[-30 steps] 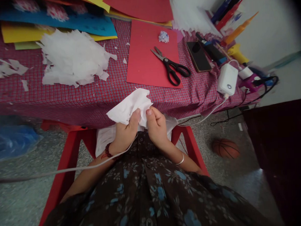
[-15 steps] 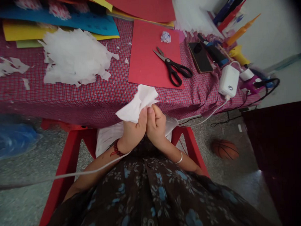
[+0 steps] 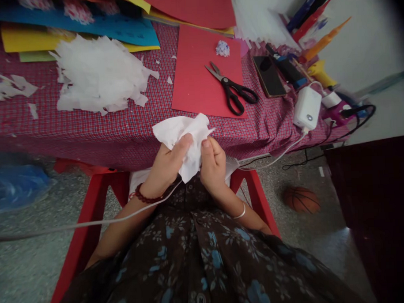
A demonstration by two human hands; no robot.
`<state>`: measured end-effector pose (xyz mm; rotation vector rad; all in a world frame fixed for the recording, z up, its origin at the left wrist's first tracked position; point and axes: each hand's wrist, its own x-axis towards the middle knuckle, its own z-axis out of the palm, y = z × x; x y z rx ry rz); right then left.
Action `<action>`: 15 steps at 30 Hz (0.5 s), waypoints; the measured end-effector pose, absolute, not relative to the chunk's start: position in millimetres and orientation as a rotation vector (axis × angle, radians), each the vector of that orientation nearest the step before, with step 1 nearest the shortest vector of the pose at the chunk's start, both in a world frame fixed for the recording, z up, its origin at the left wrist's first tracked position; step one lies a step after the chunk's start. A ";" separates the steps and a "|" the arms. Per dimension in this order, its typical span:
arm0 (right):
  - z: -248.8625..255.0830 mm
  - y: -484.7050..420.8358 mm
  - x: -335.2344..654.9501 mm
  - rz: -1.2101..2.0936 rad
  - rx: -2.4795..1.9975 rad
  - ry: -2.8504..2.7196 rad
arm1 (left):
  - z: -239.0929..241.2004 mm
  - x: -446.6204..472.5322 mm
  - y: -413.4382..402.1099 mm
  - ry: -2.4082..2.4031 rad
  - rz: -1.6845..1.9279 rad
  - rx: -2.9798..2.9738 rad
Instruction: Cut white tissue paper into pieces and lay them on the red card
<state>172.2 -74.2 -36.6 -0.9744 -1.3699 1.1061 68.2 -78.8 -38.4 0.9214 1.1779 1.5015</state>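
A crumpled piece of thin white paper (image 3: 188,125) is between my two hands, just off the table's front edge. My left hand (image 3: 167,166) grips it with the thumb pressed on top. My right hand (image 3: 213,164) pinches its right edge, thumb against curled fingers. Beyond them, black-handled scissors (image 3: 233,86) lie partly open on a red sheet (image 3: 192,76), next to a small crumpled paper ball (image 3: 222,48). A heap of torn white paper pieces (image 3: 100,75) lies on the checked tablecloth to the left.
At the right are a phone (image 3: 268,76) and a white power bank (image 3: 307,107) with its cable. Coloured sheets (image 3: 125,32) are stacked at the back. A cord (image 3: 118,220) crosses my left forearm. A basketball (image 3: 301,199) and a blue plastic bag (image 3: 17,186) are on the floor.
My hands have moved apart from touching each other. The left has shifted left with its thumb over the paper, and the paper now spreads lower between the hands.
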 end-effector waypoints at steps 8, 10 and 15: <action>-39.3 -72.9 180.5 1.268 -0.980 -1.229 | -29.3 59.6 -97.3 0.983 1.424 0.664; -39.2 -73.4 180.5 1.279 -0.972 -1.218 | -30.7 59.4 -101.4 1.050 1.425 0.761; -38.3 -72.9 179.0 1.268 -0.919 -1.209 | -23.4 61.0 -106.1 1.368 1.362 1.152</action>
